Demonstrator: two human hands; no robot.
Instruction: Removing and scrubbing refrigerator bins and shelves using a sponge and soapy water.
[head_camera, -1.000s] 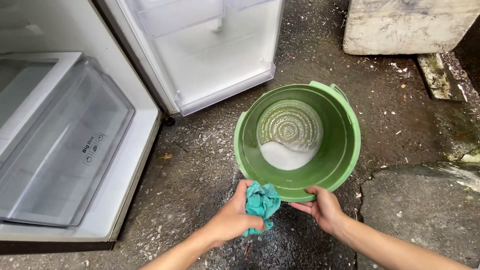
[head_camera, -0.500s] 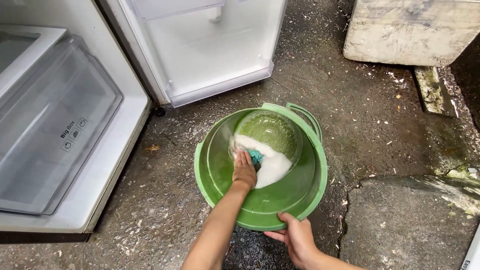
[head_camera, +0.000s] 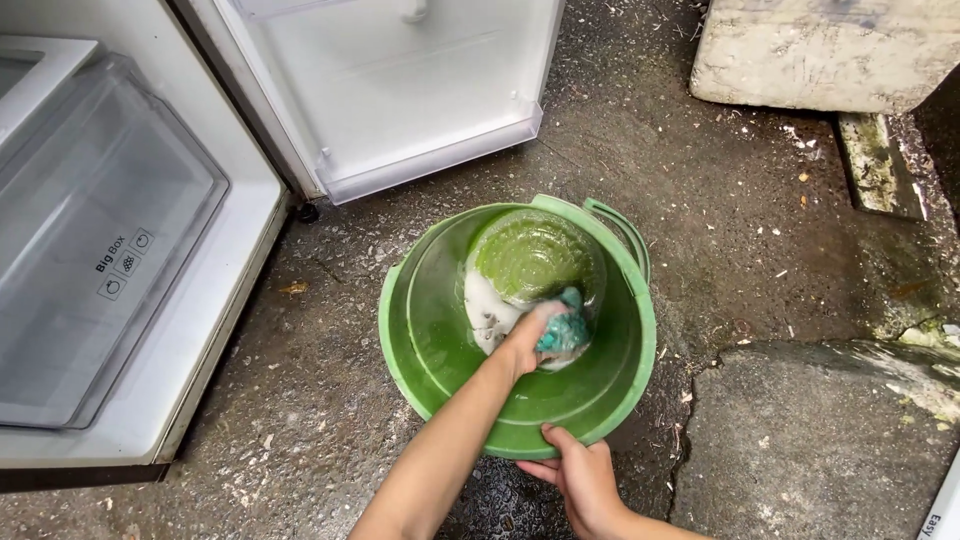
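A green plastic bucket (head_camera: 398, 350) stands tilted on wet concrete ground, with white soapy water (head_camera: 484, 312) pooled at its bottom. My left hand (head_camera: 522, 338) reaches down inside it and is closed on a teal cloth (head_camera: 565, 330), which it presses into the foam. At the near rim, my right hand (head_camera: 580, 478) grips the bucket's edge. The bucket's green handle (head_camera: 622, 228) lies against the far right side.
An open white fridge door (head_camera: 400, 90) stands just beyond the bucket. A clear fridge drawer (head_camera: 90, 230) fills the left side. At the top right sits a pale concrete block (head_camera: 820, 50), and a rough stone slab (head_camera: 820, 440) lies at the lower right.
My left hand has carried the teal cloth from the bucket's near rim down into the soapy water. My right hand has slid along the rim towards me.
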